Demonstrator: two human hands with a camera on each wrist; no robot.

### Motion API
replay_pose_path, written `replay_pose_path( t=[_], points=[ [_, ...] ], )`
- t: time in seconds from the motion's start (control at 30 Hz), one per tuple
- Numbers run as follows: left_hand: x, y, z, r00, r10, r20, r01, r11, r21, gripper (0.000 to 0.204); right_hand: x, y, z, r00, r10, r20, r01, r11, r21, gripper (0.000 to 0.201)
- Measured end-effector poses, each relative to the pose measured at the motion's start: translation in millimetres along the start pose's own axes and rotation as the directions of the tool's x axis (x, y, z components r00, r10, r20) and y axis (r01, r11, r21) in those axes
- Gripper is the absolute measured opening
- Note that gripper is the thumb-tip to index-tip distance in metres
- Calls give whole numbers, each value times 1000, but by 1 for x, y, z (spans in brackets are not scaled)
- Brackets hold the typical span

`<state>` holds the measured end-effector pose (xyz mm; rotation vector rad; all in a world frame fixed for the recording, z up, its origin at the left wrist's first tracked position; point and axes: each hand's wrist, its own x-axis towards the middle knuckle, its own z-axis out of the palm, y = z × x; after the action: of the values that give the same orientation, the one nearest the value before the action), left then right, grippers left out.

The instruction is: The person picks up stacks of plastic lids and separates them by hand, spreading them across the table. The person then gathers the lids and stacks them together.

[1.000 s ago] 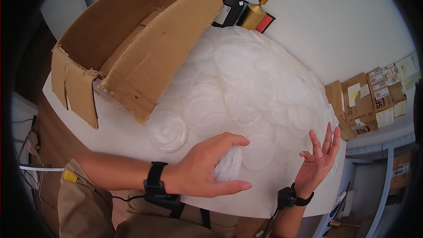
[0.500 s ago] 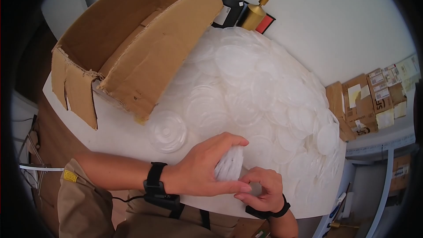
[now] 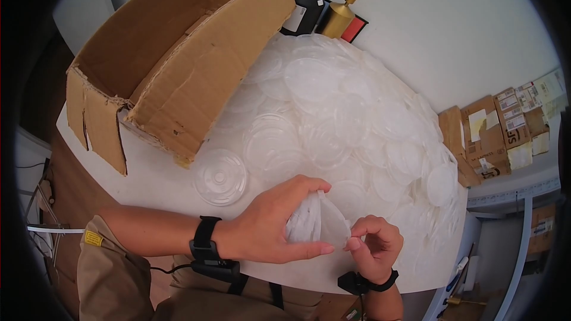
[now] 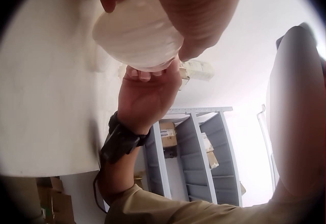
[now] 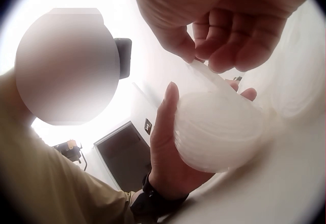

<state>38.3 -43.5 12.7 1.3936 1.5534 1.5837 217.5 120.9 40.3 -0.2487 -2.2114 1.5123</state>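
Note:
My left hand (image 3: 276,223) grips a stack of clear plastic lids (image 3: 304,221), thumb on the near side and fingers over the far side. At the stack's right face one lid (image 3: 335,223) stands tilted away from the others. My right hand (image 3: 377,246) pinches the edge of that lid between thumb and forefinger. From the right wrist view, the stack (image 5: 219,132) sits in the left palm, and the pinched lid's rim angles up to the right fingertips. A single round lid (image 3: 220,177) lies flat on the table, left of the pile.
A large heap of clear lids (image 3: 369,107) spreads over the white table (image 3: 143,178). An open cardboard box (image 3: 196,77) stands at the back left. Behind the heap are a black device (image 3: 306,12) and a gold canister (image 3: 339,18). Taped cartons (image 3: 491,137) stand at right.
The right hand came from the right, fingers spread, to the stack and now pinches a lid, pulling its edge rightward from the stack. The left hand keeps its grip nearly in place.

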Motion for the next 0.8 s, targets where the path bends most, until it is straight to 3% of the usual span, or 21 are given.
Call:
replay_pose_path(
  t=[0.13, 0.2, 0.47, 0.57, 0.63, 0.67, 0.77, 0.8],
  points=[
    [-1, 0, -1, 1000, 9, -10, -9, 1000, 1, 74, -1, -10, 1, 992, 125, -30, -125, 992, 5, 6],
    [0, -2, -1, 1000, 17, -12, -17, 1000, 1, 74, -3, -13, 0, 953, 287, -98, -280, 957, 79, 11],
    [-3, 1, -1, 1000, 28, -8, -29, 999, -28, 74, 5, 6, -12, 936, 209, -283, -177, 975, 134, 24],
    [-3, 2, -1, 1000, 30, -3, -30, 999, -13, 75, 7, 13, -19, 936, 138, -323, -62, 970, 235, 39],
    [-4, 2, -1, 999, 39, -11, -39, 999, -17, 74, 16, 9, -19, 881, 86, -466, -17, 988, 151, 62],
    [-4, 2, -1, 999, 38, -13, -38, 999, -18, 74, 19, 6, -24, 880, 73, -470, -27, 994, 104, 78],
    [-4, 2, 1, 999, 38, -8, -38, 999, -24, 73, 32, 9, -36, 845, 19, -535, -3, 999, 32, 81],
    [-3, 2, 2, 999, 36, -6, -36, 999, -14, 73, 34, 9, -41, 838, 78, -540, -57, 997, 55, 82]
  ],
)
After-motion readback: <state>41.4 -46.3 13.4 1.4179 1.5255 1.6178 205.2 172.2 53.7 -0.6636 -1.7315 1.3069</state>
